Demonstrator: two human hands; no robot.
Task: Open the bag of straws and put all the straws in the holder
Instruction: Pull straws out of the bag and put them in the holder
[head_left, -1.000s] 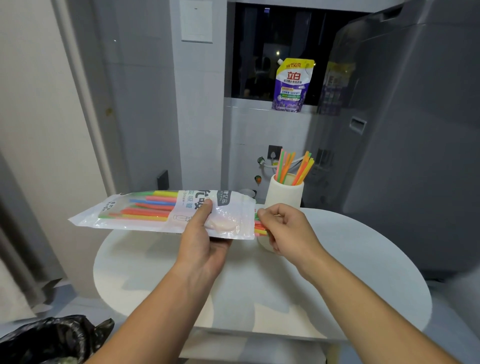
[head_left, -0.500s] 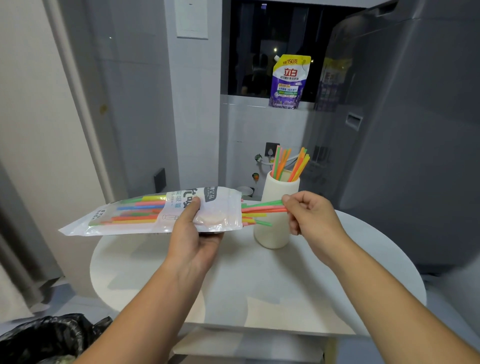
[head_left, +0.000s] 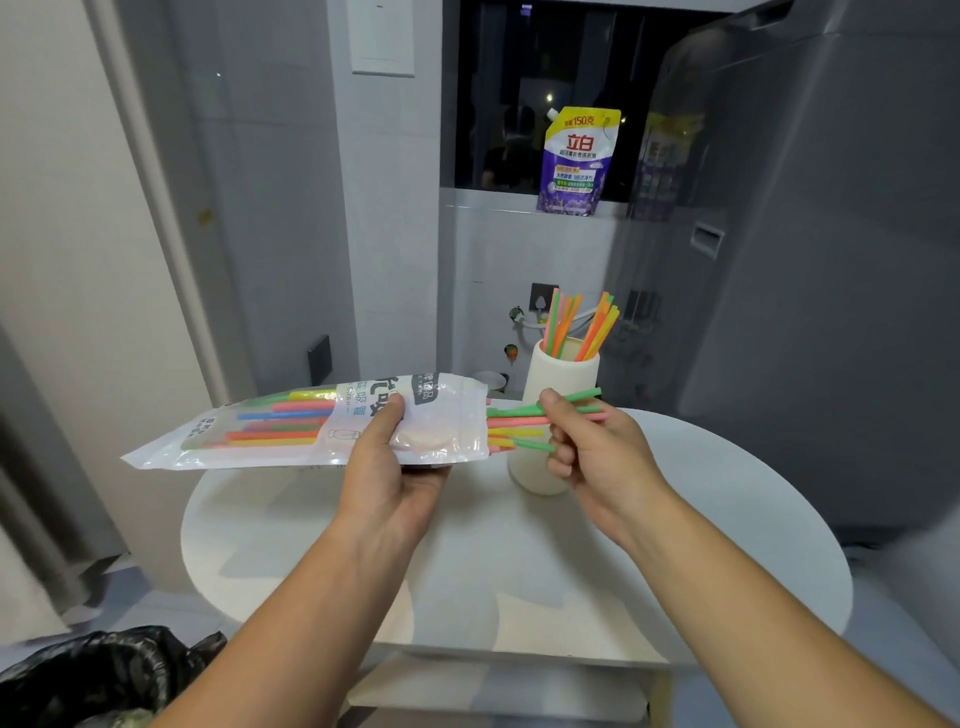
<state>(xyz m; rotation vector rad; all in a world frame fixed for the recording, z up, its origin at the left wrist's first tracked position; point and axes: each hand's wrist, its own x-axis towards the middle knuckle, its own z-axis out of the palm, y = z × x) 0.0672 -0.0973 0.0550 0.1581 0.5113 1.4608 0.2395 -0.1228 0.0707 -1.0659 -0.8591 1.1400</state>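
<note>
My left hand (head_left: 395, 467) holds a clear and white plastic bag of straws (head_left: 260, 431) level above the round white table (head_left: 675, 545), its open mouth facing right. Several coloured straws (head_left: 514, 422) stick out of that mouth. My right hand (head_left: 592, 447) pinches the ends of a few of them, green and pink, just in front of the holder. The white cylindrical holder (head_left: 556, 374) stands on the table behind my right hand, with several orange, green and yellow straws (head_left: 576, 325) upright in it.
A purple detergent pouch (head_left: 576, 161) stands on the ledge behind the table. A grey appliance (head_left: 831, 260) fills the right side. A black rubbish bag (head_left: 98, 675) lies at the lower left, beside the table's edge.
My right hand gripped straw ends at the bag's mouth and drew them out to the right. The straws now stick further out of the bag, and the view has shifted slightly.
</note>
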